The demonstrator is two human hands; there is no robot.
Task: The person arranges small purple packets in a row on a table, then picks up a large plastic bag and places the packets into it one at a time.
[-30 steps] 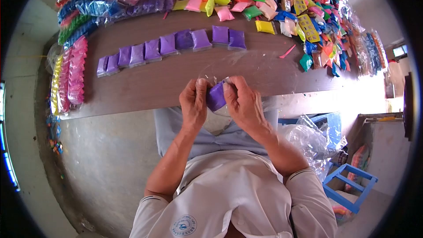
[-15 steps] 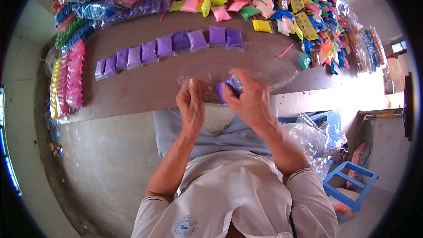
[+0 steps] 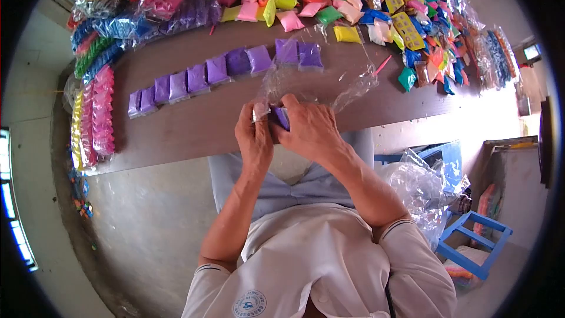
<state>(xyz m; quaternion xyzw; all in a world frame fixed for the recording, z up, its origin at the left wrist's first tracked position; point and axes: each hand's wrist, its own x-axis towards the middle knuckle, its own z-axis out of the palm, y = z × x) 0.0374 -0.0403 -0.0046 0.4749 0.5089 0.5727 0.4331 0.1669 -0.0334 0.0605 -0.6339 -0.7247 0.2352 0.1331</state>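
Close together at the table's front edge, both my hands are closed. Between thumb and fingers, my left hand (image 3: 254, 138) pinches the mouth of a clear plastic bag (image 3: 347, 93), which spreads out over the table beyond my hands. My right hand (image 3: 312, 129) grips a small purple packet (image 3: 281, 118) right at the bag's opening, its fingers covering much of the packet. Farther back, a row of purple packets (image 3: 216, 69) runs from left to right, and the bag's film overlaps the row's right end in this view.
A large heap of mixed coloured packets (image 3: 347, 12) covers the back right of the brown table (image 3: 194, 112). Filled bags of pink packets (image 3: 103, 112) and other colours line the left side. A pink strip (image 3: 384, 63) lies right. Below stand a blue stool frame (image 3: 474, 241) and crumpled clear plastic (image 3: 412, 191).
My right hand has moved left with the purple packet, up against my left hand. The clear bag has lifted and spread farther back over the table.
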